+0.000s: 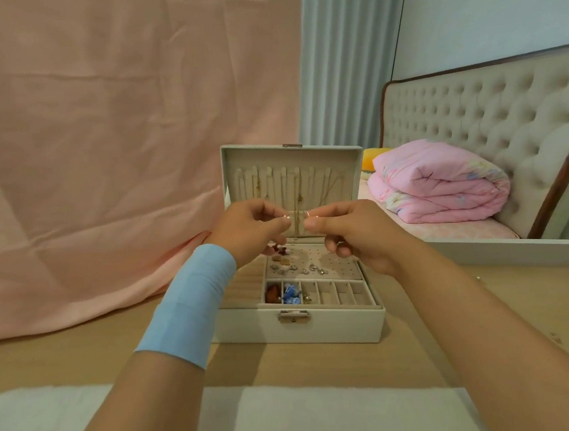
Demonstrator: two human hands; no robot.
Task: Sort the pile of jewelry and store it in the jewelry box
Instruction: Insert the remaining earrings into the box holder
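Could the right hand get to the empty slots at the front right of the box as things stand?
Probably yes. The right hand hovers just above and behind the empty slots, the lid is up, and nothing covers them. It is pinching a fine chain with the left hand, though.

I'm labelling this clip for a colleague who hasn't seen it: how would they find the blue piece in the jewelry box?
Start at the open white jewelry box on the wooden table. Along its front edge runs a row of small compartments; the blue piece sits second from the left. It is the only blue item, next to a reddish-brown piece.
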